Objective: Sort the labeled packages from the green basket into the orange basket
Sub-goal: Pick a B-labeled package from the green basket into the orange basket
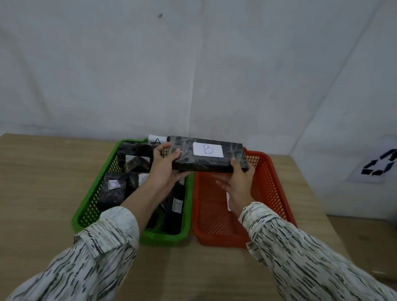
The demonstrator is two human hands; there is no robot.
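Note:
A long black-wrapped package labeled B (pixel 208 155) is held in the air over the far end of the two baskets. My left hand (pixel 165 169) grips its left end and my right hand (pixel 239 181) grips its right end. The green basket (pixel 83 208) on the left holds several black packages with white labels, one of them (pixel 112 191) near its left wall. A label marked A (pixel 156 140) shows behind the held package. The orange basket (pixel 281 195) sits to the right, touching the green one; a white label (pixel 228 201) peeks out by my right wrist.
Both baskets stand on a wooden table (pixel 30 181) against a white wall. A white box with a recycling symbol (pixel 378 163) stands at the right. The table's right edge drops off beside a lower cardboard surface (pixel 366 244).

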